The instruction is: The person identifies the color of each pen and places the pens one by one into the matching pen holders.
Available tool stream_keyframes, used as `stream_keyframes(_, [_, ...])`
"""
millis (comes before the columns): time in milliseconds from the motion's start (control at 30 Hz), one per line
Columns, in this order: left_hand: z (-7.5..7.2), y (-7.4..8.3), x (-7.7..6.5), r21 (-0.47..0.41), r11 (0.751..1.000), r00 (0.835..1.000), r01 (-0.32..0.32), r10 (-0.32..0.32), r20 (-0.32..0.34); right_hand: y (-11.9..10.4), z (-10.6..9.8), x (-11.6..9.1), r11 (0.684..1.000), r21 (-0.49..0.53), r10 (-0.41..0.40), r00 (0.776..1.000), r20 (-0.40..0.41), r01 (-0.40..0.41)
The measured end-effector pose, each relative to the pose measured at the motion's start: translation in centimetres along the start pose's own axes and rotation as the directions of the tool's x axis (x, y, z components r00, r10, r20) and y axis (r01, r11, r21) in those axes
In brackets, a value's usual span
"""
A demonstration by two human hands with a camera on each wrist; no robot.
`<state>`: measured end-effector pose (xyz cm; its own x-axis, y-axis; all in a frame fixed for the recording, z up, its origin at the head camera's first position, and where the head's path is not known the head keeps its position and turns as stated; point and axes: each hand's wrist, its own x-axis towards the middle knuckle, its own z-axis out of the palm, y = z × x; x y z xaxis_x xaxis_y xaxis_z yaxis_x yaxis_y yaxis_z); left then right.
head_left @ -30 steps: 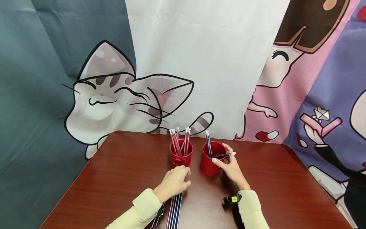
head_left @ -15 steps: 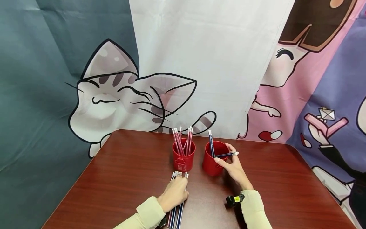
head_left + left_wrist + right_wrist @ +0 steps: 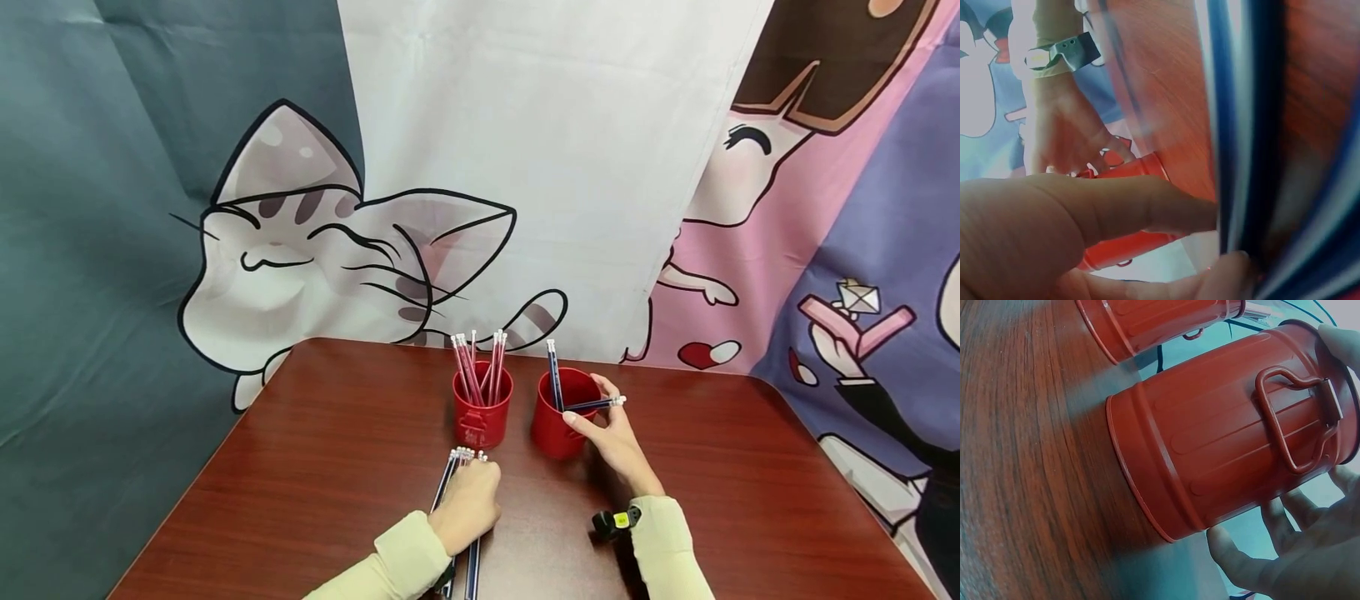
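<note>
Left hand (image 3: 468,504), nearest, lowered over blue-striped pencils (image 3: 473,567) on the table (image 3: 315,500), digits closed, pinching at least one near its white end. Right hand (image 3: 618,446), beyond, curved round the right bucket (image 3: 553,433), thumb at the rim. One second earlier the left hand was looser, covering the white ends now exposed. The left wrist view shows its thumb against a pencil; the right wrist view fully shows the right bucket's loop handle (image 3: 1270,415). Farther back, the left bucket (image 3: 480,427) contains pink pencils (image 3: 465,371).
</note>
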<state>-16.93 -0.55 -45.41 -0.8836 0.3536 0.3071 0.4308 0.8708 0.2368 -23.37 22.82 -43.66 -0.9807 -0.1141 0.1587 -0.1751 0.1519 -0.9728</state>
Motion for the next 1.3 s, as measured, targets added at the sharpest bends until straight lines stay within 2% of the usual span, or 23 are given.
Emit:
stream_keyframes(267, [0.6, 1.2, 0.1, 0.150, 0.987, 0.997, 0.065, -0.060, -0.040, -0.1, -0.1, 0.0, 1.000, 0.002, 0.002, 1.000, 0.000, -0.002])
stream_keyframes(600, [0.7, 1.6, 0.2, 0.200, 0.972, 0.992, 0.122, -0.116, -0.043, 0.0, -0.1, 0.0, 1.000, 0.001, -0.007, 1.000, 0.004, 0.007])
stream_keyframes(733, [0.5, 1.4, 0.2, 0.159, 0.975, 0.988, 0.152, -0.149, -0.029, 0.0, -0.1, 0.0, 1.000, -0.002, -0.008, 1.000, 0.002, 0.008])
stream_keyframes(833, [0.2, 1.1, 0.2, 0.094, 0.982, 0.986, 0.165, -0.165, -0.005, 0.0, -0.1, 0.0, 1.000, -0.004, -0.004, 1.000, 0.000, 0.004])
stream_keyframes(967, [-0.3, 0.4, 0.3, -0.001, 0.992, 0.992, 0.129, -0.129, 0.006, 0.0, 0.0, 0.0, 1.000, -0.004, 0.001, 1.000, -0.002, -0.001])
stream_keyframes(1067, [-1.0, -0.2, 0.5, -0.076, 0.992, 0.995, 0.097, -0.098, -0.010, -0.1, 0.0, 0.0, 1.000, -0.009, 0.000, 1.000, -0.004, 0.000])
stream_keyframes(1167, [-2.0, -0.4, 0.7, -0.171, 0.979, 0.994, 0.110, -0.112, -0.004, -0.1, 0.0, -0.1, 1.000, -0.013, -0.002, 1.000, -0.004, 0.002])
stream_keyframes(1300, [-3.3, -0.5, 1.1, -0.285, 0.946, 0.988, 0.152, -0.157, 0.003, -0.1, 0.1, -0.1, 1.000, -0.010, -0.003, 1.000, -0.007, 0.003])
